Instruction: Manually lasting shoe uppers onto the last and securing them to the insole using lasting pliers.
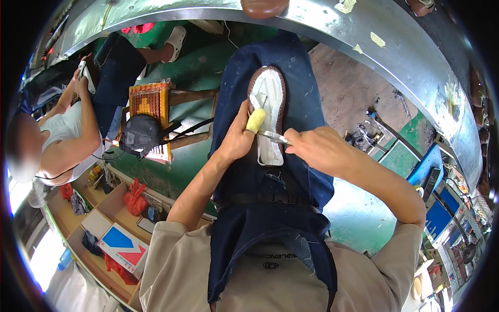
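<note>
1. The shoe lies sole-up on the person's lap, toe pointing away, over a dark blue apron. The lap serves as a padded rest, and the upturned white bottom is open to the tool.
2. The left hand clasps the shoe's near left edge and pins it to the thigh. Its thumb wears a yellow wrap, likely as a guard, since it sits close to the blade.
3. The right hand is clenched around a metal knife. The blade lies flat across the sole near the heel, its tip touching the white surface just beside the wrapped thumb (a low angle suits paring or scraping).
4. Beyond the knees curves a long metal counter carrying a brown shoe.
5. To the left stands a wooden stool with a dark bag on it, and past it a seated co-worker works apart.
</note>
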`<move>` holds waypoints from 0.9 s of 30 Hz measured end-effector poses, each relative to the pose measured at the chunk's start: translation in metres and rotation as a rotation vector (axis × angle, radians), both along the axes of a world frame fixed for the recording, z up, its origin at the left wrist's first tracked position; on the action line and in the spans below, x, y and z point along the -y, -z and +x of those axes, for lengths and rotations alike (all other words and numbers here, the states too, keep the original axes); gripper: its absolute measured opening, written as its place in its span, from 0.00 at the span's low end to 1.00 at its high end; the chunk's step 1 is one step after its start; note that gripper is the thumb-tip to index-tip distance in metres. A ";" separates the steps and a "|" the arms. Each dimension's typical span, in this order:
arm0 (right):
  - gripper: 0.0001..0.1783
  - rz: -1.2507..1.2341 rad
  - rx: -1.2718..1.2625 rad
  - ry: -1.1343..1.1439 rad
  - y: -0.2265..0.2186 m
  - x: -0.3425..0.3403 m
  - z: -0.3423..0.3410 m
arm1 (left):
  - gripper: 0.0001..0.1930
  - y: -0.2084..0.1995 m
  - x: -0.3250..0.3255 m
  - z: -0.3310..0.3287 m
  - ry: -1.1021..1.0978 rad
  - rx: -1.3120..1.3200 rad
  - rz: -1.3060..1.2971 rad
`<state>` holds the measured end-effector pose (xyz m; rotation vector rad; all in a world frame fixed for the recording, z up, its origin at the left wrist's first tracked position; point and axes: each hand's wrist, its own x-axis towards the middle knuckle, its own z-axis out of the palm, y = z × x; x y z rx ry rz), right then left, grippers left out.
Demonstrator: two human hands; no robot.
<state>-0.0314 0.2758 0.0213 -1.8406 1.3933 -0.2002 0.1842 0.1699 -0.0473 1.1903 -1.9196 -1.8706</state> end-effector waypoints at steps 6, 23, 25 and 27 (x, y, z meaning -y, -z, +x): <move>0.18 -0.092 0.036 -0.064 0.011 0.014 0.002 | 0.26 0.011 0.000 0.010 -0.087 -0.107 0.080; 0.18 0.470 0.129 0.031 -0.006 -0.005 -0.007 | 0.47 0.013 -0.028 0.007 0.004 -0.262 -0.103; 0.19 0.910 0.356 0.155 -0.014 -0.003 -0.024 | 0.57 0.001 -0.031 0.007 0.124 -0.209 -0.066; 0.19 0.817 0.263 0.174 -0.030 -0.012 -0.034 | 0.66 -0.003 -0.029 0.005 0.197 -0.154 -0.050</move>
